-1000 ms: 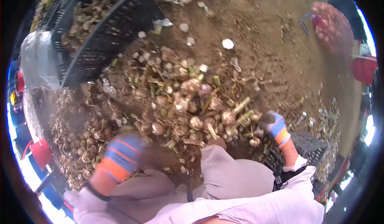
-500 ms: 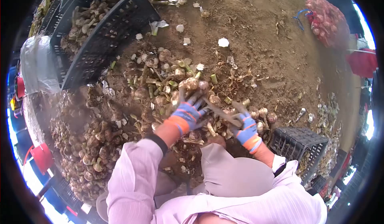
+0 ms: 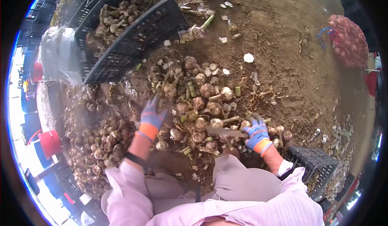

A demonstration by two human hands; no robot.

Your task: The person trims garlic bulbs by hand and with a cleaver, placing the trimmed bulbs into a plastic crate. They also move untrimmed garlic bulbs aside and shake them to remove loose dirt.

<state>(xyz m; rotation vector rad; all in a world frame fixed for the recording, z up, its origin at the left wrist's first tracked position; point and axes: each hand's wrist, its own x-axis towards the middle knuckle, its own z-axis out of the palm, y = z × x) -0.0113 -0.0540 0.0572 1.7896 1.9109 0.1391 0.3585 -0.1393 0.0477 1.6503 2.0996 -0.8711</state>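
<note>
My left hand (image 3: 152, 115), in a blue and orange glove, is over the ground left of the garlic bulbs (image 3: 198, 103). Its fingers look stretched and apart, somewhat blurred, with nothing visible in them. At the right of the bulbs, my right hand (image 3: 257, 134), gloved alike, is closed around a knife (image 3: 224, 132). The flat, dull brown blade points left across the bulbs; its handle is hidden in the glove. Cut green stem pieces (image 3: 191, 89) lie among the bulbs.
A large heap of garlic (image 3: 101, 145) lies at the left. A black crate (image 3: 133, 36) with garlic stands at the upper left, and a smaller black crate (image 3: 313, 159) near my right knee. A red mesh sack (image 3: 348, 42) is at the far right; a red bucket (image 3: 50, 144) stands left.
My left hand has moved left, away from the bulbs in the middle. My right hand keeps the knife at nearly the same spot. The view has shifted, and garlic with a stem now lies by the crate.
</note>
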